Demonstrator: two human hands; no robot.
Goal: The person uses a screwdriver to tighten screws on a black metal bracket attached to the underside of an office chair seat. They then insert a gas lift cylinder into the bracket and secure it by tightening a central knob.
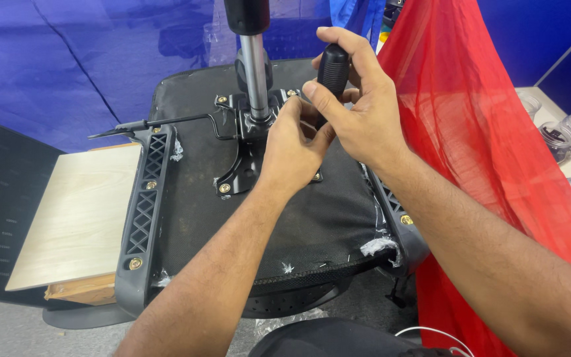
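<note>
Right hand (358, 112) wraps the screwdriver handle (332, 66), upright, tip down, seemingly; left hand (292, 149) pinches its hidden shaft.

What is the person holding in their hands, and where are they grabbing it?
The right hand holds a screwdriver by its black handle. The left hand pinches lower down near its shaft, by the metal plate under the chair seat.

Bright even indoor light, soft faint shadows, sharp focus throughout, slight wide-angle stretch at the edges
</note>
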